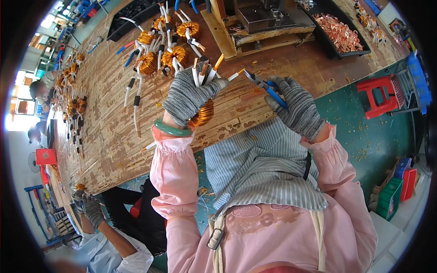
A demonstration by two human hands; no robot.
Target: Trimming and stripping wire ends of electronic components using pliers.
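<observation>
My left hand [187,94], in a grey knit glove, is closed around a ring-shaped copper-wire coil [203,114] and its white-sleeved leads [212,75]. Several lead ends stick up past the fingers, some with bare copper-coloured tips. My gloved right hand [300,108] grips blue-handled pliers [276,96]. Their jaws are at the tip of one lead [234,76] that points right from my left fingers; whether they bite on it I cannot tell. Beyond my left hand, several similar coils [175,58] with white and black sleeved leads lie on the worn wooden table [114,154].
A metal bench fixture [268,20] stands at the far edge, beside a black tray [349,53] of copper terminals. More coils [72,107] lie at far left. A co-worker's gloved hands [94,213] are at lower left. A red stool [378,96] stands right of the table.
</observation>
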